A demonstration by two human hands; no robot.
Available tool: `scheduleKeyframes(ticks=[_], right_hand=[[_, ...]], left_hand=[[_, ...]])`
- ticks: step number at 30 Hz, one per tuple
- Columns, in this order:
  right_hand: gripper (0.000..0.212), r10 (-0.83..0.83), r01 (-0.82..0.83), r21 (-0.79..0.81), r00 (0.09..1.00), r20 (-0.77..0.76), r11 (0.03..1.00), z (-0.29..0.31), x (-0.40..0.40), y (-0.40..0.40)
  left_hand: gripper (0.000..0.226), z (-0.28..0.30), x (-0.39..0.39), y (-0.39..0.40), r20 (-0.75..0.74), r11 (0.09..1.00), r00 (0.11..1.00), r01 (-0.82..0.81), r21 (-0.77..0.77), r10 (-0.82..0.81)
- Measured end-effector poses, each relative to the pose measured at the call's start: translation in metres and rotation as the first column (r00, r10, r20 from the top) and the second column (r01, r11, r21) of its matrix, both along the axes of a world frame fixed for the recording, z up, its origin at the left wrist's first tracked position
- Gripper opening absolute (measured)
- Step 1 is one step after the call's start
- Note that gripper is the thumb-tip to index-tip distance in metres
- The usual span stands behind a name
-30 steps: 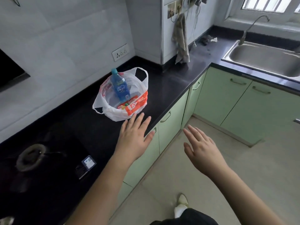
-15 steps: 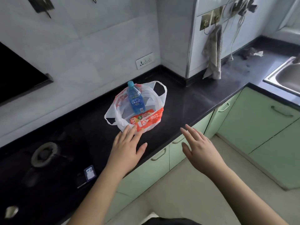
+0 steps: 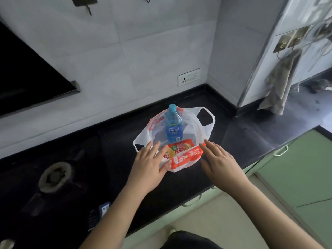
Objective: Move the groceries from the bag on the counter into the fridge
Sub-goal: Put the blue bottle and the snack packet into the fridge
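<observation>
Left hand (image 3: 150, 163): fingers straight and spread, tips at the near left rim of the bag (image 3: 197, 126). Right hand (image 3: 218, 161): fingers straight and spread, tips at the near right rim, gripping nothing. The white and orange plastic bag stands open on the black counter (image 3: 251, 135). Inside it, a blue bottle (image 3: 173, 127) stands upright at the far side; a red snack packet (image 3: 179, 148) lies nearer. A stove burner (image 3: 53, 177) sits to the left.
</observation>
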State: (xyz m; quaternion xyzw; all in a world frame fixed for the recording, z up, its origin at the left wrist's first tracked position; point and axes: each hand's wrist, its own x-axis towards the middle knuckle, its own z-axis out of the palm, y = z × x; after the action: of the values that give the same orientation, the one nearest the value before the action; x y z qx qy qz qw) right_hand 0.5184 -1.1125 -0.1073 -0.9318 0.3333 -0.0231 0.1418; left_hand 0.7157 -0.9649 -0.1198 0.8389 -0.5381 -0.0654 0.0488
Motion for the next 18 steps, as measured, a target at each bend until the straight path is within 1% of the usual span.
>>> scheduleKeyframes(ticks=[2,5,10,14,18], right_hand=[[0.066,0.008,-0.008,-0.009,1.000,0.001,1.000,0.000,0.016,-0.008],[0.058,0.008,-0.008,0.015,1.000,-0.024,1.000,-0.001,0.036,-0.020],[0.060,0.039,-0.031,0.099,0.996,-0.077,0.995,-0.010,0.057,-0.043],[0.059,0.085,-0.066,0.159,0.989,-0.117,0.985,-0.023,0.076,-0.070],[0.058,0.156,-0.121,0.205,0.974,-0.163,0.971,-0.040,0.095,-0.097]], left_hand=[[0.071,0.000,0.011,-0.009,-0.011,1.000,1.000,-0.014,-0.003,0.014],[0.081,-0.004,0.026,-0.026,-0.015,0.999,0.999,-0.030,-0.023,0.029],[0.069,-0.019,0.047,-0.055,-0.053,0.998,0.997,-0.049,-0.028,0.048],[0.062,-0.033,0.052,-0.080,-0.191,0.993,0.978,-0.100,-0.066,0.085],[0.067,-0.045,0.047,-0.106,-0.278,0.974,0.947,-0.196,-0.115,0.157]])
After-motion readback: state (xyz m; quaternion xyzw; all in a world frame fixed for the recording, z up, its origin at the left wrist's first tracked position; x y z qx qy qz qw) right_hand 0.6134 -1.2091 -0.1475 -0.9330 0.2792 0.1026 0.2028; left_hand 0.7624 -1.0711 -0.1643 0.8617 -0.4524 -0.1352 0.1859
